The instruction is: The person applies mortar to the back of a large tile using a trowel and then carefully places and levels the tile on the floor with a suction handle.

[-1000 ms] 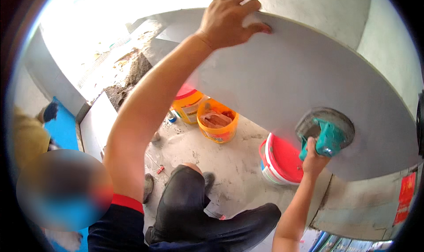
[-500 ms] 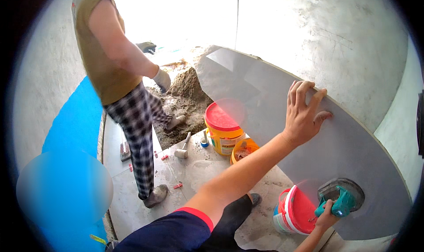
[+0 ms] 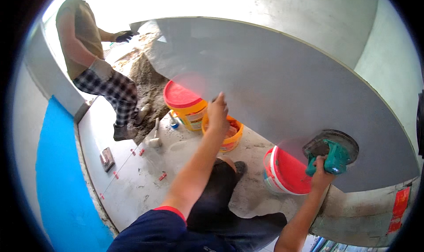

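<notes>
A large grey tile slab (image 3: 265, 79) stretches across the right half of the view, tilted, its lower edge beside the buckets. On its lower right sits a suction cup lifter (image 3: 335, 157) with a round black pad and green grip. My right hand (image 3: 322, 174) is wrapped round that grip. My left hand (image 3: 217, 115) is in front of the slab, above a small orange bucket (image 3: 232, 141); its fingers are blurred, and whether they touch the slab I cannot tell. A red-lidded yellow bucket (image 3: 185, 104) stands just beyond it. Near my right forearm is a red-lidded white bucket (image 3: 287, 172).
A co-worker (image 3: 88, 48) in gloves and checked trousers stands at the far left by a mortar heap (image 3: 143, 75). On the floor tiles (image 3: 145, 177) lie a mallet (image 3: 154, 139), blue tape (image 3: 174, 123), red tile clips (image 3: 162, 176) and a flat tool (image 3: 107, 159). A blue-coated wall (image 3: 62, 177) borders the left.
My left hand has come off the slab's upper edge and moved down and left. My right hand still grips the lifter. The co-worker is farther off, and my view has shifted.
</notes>
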The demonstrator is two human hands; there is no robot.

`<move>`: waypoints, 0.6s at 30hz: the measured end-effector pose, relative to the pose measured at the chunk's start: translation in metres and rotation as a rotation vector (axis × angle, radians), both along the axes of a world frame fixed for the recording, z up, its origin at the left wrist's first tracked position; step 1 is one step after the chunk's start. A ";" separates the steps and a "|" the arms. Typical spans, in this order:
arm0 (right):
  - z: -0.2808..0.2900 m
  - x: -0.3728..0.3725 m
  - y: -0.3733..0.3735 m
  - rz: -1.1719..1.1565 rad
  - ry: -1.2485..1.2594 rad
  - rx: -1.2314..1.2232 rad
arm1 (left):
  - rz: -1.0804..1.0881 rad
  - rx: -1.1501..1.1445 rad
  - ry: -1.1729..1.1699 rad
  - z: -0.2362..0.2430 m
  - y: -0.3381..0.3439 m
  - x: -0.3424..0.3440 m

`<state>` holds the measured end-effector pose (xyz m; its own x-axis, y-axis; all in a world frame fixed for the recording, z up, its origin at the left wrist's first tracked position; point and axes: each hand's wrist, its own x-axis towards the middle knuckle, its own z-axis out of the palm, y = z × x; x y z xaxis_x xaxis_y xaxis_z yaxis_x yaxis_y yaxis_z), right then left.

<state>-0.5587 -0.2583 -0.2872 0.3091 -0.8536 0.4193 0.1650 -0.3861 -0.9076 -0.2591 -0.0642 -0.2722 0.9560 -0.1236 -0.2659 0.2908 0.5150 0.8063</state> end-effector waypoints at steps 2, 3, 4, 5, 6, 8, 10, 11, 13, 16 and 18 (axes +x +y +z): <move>0.002 0.004 0.005 -0.017 -0.008 0.038 | -0.079 -0.120 0.401 -0.067 -0.010 0.028; 0.002 0.004 0.007 -0.036 -0.007 0.051 | -0.127 -0.141 0.567 -0.090 -0.020 0.030; 0.003 0.001 0.006 -0.028 0.027 0.066 | -0.205 -0.070 0.643 -0.105 -0.036 0.019; 0.004 -0.002 0.006 -0.023 0.023 0.079 | -0.289 0.002 0.713 -0.116 -0.051 0.010; 0.005 -0.004 0.005 -0.019 0.018 0.092 | -0.344 -0.026 0.709 -0.125 -0.063 0.003; 0.006 -0.009 0.003 -0.079 0.075 0.079 | -0.453 -0.077 0.695 -0.134 -0.084 -0.005; 0.004 -0.021 0.007 -0.135 0.313 0.033 | -0.395 -0.138 0.785 -0.116 -0.097 -0.026; 0.009 -0.018 0.016 -0.107 0.458 0.024 | -0.495 -0.272 0.758 -0.136 -0.086 -0.015; -0.008 -0.018 0.013 -0.146 0.512 -0.249 | -0.356 -0.340 0.824 -0.127 -0.098 -0.024; -0.038 -0.040 0.022 -0.081 0.739 -0.172 | -0.284 -0.283 0.930 -0.124 -0.114 -0.036; -0.052 -0.043 0.027 0.051 0.935 -0.264 | -0.276 -0.249 0.938 -0.108 -0.117 -0.033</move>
<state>-0.6021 -0.2311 -0.3390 0.6488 -0.7435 0.1618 -0.5562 -0.6086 -0.5659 -0.2924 -0.1812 -0.3803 0.3035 -0.4631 -0.8327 0.8869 0.4567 0.0693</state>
